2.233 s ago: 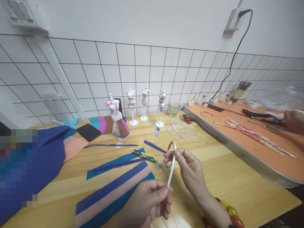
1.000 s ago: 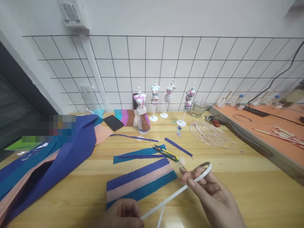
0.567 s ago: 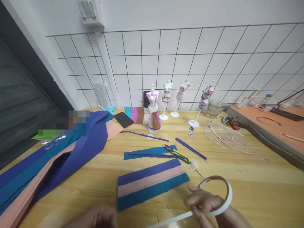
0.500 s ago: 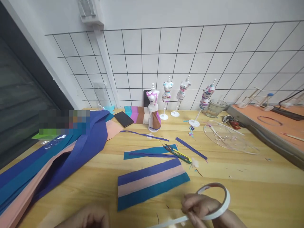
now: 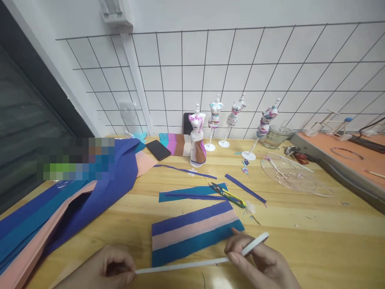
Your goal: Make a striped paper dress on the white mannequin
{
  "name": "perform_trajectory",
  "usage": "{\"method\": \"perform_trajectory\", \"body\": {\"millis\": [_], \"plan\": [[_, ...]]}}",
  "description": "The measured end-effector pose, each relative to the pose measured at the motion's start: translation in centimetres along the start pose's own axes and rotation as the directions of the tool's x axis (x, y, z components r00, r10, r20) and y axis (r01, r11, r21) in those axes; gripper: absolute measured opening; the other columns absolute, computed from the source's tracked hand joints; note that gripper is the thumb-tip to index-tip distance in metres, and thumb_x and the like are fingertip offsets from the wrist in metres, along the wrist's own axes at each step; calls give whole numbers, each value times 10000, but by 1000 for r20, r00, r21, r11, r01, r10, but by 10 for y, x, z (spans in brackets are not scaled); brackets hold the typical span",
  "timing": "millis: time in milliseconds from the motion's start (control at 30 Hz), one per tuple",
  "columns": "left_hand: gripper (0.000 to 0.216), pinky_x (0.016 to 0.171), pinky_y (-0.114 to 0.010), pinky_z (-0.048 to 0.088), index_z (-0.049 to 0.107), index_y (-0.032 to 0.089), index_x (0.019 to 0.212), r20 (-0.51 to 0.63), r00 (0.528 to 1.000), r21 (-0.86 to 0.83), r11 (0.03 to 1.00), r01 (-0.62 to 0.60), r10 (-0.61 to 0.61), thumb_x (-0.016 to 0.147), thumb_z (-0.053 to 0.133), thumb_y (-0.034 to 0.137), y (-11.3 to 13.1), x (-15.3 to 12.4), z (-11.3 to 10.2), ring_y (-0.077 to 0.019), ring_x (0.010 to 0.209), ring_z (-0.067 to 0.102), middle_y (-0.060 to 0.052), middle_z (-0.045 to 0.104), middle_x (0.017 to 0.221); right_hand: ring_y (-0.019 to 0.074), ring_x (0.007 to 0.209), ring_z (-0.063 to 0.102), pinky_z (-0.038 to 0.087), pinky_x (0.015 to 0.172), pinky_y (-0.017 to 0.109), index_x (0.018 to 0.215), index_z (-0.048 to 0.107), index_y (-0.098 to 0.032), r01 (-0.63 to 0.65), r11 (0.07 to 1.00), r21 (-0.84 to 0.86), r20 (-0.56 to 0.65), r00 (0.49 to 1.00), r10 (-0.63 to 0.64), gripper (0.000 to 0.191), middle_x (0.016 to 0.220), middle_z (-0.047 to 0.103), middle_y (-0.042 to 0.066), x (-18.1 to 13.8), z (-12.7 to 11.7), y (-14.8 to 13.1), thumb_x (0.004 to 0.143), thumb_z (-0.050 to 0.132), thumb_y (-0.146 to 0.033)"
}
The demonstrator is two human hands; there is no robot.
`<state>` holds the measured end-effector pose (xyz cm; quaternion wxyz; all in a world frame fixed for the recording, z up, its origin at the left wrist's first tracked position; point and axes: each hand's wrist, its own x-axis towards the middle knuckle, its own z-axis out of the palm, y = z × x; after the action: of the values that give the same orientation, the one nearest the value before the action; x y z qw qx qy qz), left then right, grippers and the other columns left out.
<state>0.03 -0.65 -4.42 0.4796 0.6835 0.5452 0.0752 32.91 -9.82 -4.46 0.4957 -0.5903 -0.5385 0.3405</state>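
A length of white tape (image 5: pixel 183 265) runs taut between my two hands. My left hand (image 5: pixel 106 267) pinches its loose end between thumb and fingers. On the other side my right hand (image 5: pixel 255 257) grips the narrow tape roll, seen almost edge-on, with its ring mostly hidden by the fingers. The tape stretches along the near edge of a paper piece (image 5: pixel 195 233) striped dark blue, pink and teal. Whether tape and paper touch I cannot tell. Beyond lies a teal strip (image 5: pixel 180 193) with a thin blue strip and yellow-green thread snips (image 5: pixel 230 196) on it.
Several small white mannequins (image 5: pixel 197 128) stand at the back. A black phone (image 5: pixel 158 149) lies left of them. Blue, teal and pink paper sheets (image 5: pixel 114 192) spread over the left side. At right are a clear bead tray (image 5: pixel 288 172), a glass jar (image 5: pixel 276 136) and an orange-topped board (image 5: pixel 345 152).
My left hand has moved right and up, into fuller view. My right hand has turned the roll edge-on, and the tape now stretches straight between both hands.
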Motion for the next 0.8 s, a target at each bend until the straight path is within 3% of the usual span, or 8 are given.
{"method": "perform_trajectory", "body": {"millis": [67,133,267,333,500,667,800], "plan": [[179,584,-222,396,677,207,648,12,1000,20,1000,-9,9,704,588,351,12,3,7,-155,646,539,19,605,637,183,692,646,547,754,278,668,667,-235,-55,996,-64,-100,994,49,177,721,682,7,5,0,2,768,660,-381],[169,594,-222,387,666,206,650,-3,999,23,999,-44,44,700,586,346,25,3,13,-154,659,540,24,596,650,189,715,643,547,647,235,674,679,-240,-34,992,-122,-131,991,18,172,753,687,14,10,-2,5,766,658,-384],[233,657,-236,390,569,197,574,-15,998,52,996,-67,68,762,496,314,42,1,22,-144,647,510,38,532,593,205,813,650,529,741,268,714,661,-251,163,931,-325,-38,982,-185,140,797,700,10,14,-11,16,814,610,-333],[235,676,-249,393,546,200,569,-73,995,79,994,-69,75,766,484,310,42,0,26,-145,645,504,40,509,598,213,846,647,519,771,287,750,653,-250,225,877,-425,-2,968,-249,137,812,699,14,14,-17,22,837,582,-329],[246,652,-273,393,532,202,558,-223,969,148,986,-70,103,775,468,299,32,-3,41,-166,681,529,15,512,665,209,847,653,531,731,269,857,612,-236,280,772,-570,100,957,-273,114,879,686,36,10,-24,34,876,536,-318],[210,644,-282,396,538,203,577,-279,952,249,967,-55,126,770,473,252,30,-2,50,-172,696,528,0,534,703,229,863,629,526,741,335,900,576,-233,361,678,-640,212,931,-296,105,888,655,51,13,-22,32,898,485,-284],[206,659,-290,411,538,208,582,-293,944,288,955,-66,153,775,470,230,31,-3,53,-173,708,541,-3,549,717,238,886,614,519,761,368,930,561,-238,368,670,-645,243,930,-277,104,905,642,56,14,-22,31,906,469,-278]]}}
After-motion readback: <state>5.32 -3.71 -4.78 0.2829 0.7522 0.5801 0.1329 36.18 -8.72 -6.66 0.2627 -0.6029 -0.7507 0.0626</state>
